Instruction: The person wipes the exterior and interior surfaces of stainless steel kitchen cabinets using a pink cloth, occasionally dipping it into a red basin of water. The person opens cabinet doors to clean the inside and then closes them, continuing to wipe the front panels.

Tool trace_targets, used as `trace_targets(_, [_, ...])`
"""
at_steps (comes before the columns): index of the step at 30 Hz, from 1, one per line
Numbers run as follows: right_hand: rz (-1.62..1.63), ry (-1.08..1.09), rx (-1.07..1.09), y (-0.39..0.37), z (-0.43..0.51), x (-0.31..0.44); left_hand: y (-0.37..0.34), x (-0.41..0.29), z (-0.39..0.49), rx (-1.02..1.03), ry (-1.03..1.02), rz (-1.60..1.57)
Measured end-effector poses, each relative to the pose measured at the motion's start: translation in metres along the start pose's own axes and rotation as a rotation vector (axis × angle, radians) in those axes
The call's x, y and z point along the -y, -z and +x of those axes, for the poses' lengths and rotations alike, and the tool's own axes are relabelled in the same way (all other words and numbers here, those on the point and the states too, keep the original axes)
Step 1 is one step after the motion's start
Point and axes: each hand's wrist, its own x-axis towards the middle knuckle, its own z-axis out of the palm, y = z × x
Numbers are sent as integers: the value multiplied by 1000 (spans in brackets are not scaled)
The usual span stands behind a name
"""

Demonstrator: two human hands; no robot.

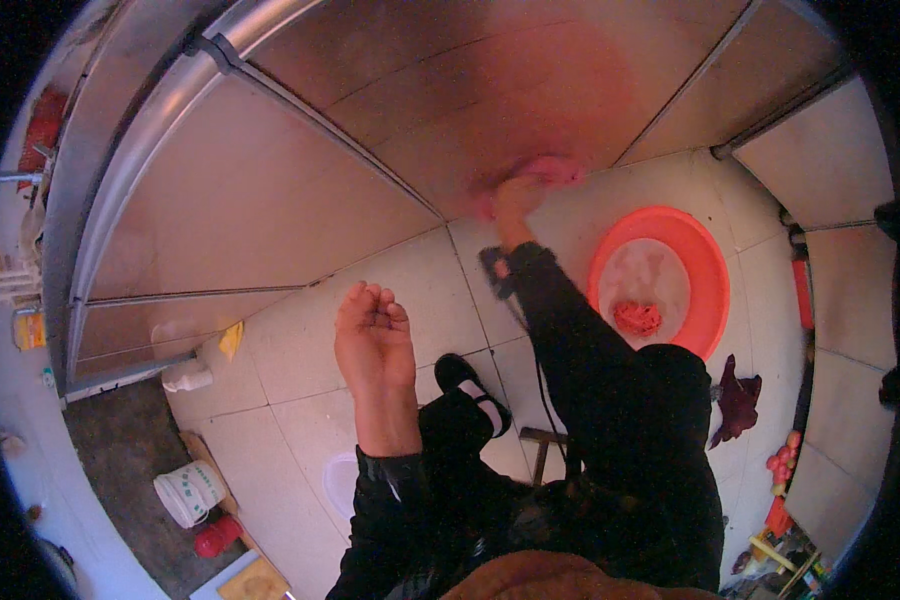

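My right hand is pressed to a pink cloth against the lower part of a metal-framed panel; motion blurs both. A dark device on a cord hangs by that wrist. My left hand is held up with its palm in sight, fingers somewhat curled, nothing in it. To the right of my right arm stands an orange-red plastic basin holding cloudy water and a bunched red cloth or mesh.
A dark red cloth lies on the tiled floor at the right, near several round red items. At the lower left are a white bucket, a red container and a white bottle. A yellow cloth lies by the panel's foot.
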Motion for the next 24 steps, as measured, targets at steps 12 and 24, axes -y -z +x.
trace_targets(12, [289, -517, -257, 22, 48, 101, -9, 21, 6, 116, 4, 157])
trace_targets(24, [65, -223, -204, 41, 73, -40, -15, 36, 9, 55, 29, 181])
